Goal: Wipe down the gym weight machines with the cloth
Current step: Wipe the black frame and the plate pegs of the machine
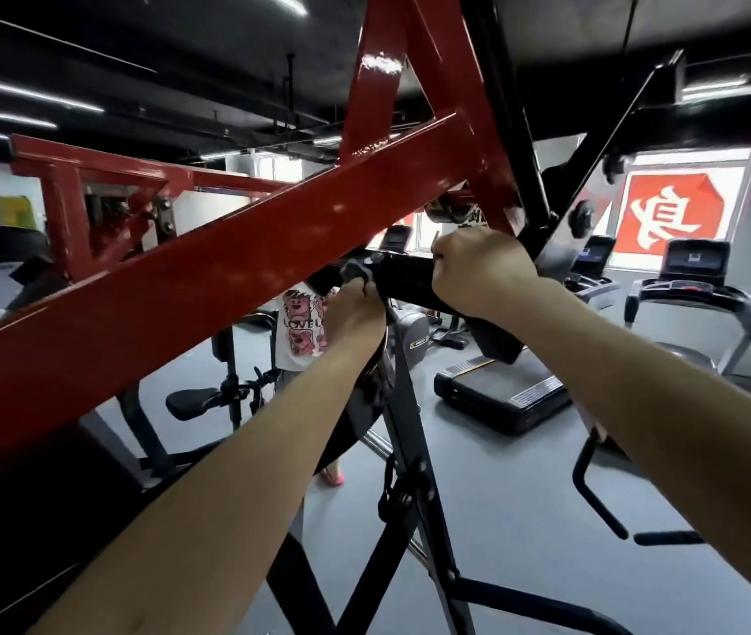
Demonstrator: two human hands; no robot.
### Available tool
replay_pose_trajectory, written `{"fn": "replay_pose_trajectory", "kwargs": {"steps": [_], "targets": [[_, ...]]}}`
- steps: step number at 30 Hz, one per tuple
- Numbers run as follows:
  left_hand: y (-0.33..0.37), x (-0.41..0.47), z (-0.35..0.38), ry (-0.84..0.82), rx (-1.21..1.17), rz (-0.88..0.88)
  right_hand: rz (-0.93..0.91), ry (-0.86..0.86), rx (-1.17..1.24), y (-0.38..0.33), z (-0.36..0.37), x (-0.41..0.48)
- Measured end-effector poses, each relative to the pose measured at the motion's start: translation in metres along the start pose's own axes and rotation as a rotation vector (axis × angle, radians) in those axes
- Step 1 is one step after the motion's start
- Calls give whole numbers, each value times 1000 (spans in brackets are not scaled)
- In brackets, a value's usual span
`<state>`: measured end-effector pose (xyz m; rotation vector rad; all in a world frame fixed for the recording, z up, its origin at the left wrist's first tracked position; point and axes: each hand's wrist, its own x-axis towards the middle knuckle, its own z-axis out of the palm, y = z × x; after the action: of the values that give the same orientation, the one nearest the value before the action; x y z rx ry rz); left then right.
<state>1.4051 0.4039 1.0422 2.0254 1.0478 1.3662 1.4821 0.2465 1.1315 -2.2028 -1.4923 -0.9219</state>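
Arms reach up beneath the red beam [181, 286], 2 of them, both meeting at the black crossbar [405, 279] that runs just under it. Left hand [355, 313] has the cloth [355, 269] (dark grey, bunched small) pinched in curled fingers and pressed against the crossbar's near face, right where it passes behind the red beam. Right hand [483, 272] is clenched over the top of the same crossbar, knuckles toward us, just beside the cloth but not touching it. Past the arms, someone in a white T-shirt [300, 332] printed with pink bears stands on the grey floor [502, 488]. Off to the right sits a treadmill [697, 286], with a red sign [676, 213] bearing a white character on the wall behind it.
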Motion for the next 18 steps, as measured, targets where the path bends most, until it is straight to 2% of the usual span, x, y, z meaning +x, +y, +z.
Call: {"fn": "replay_pose_trajectory", "kwargs": {"steps": [2, 5, 7, 11, 15, 18], "targets": [[1, 5, 3, -51, -16, -27, -6, -25, -3, 2, 2, 4], [13, 5, -2, -129, -55, 102, -44, -14, -49, 1, 5, 2], [19, 14, -10, -122, -69, 124, -64, 0, -47, 2, 9, 0], [18, 38, -23, -193, -135, -3, -90, 20, -23, 4, 16, 1], [10, 69, -13, -219, -5, 9, -86, 89, -31, 9, 24, 2], [6, 81, -8, -248, -38, -2, -73, 101, -32, 9, 23, 4]]}}
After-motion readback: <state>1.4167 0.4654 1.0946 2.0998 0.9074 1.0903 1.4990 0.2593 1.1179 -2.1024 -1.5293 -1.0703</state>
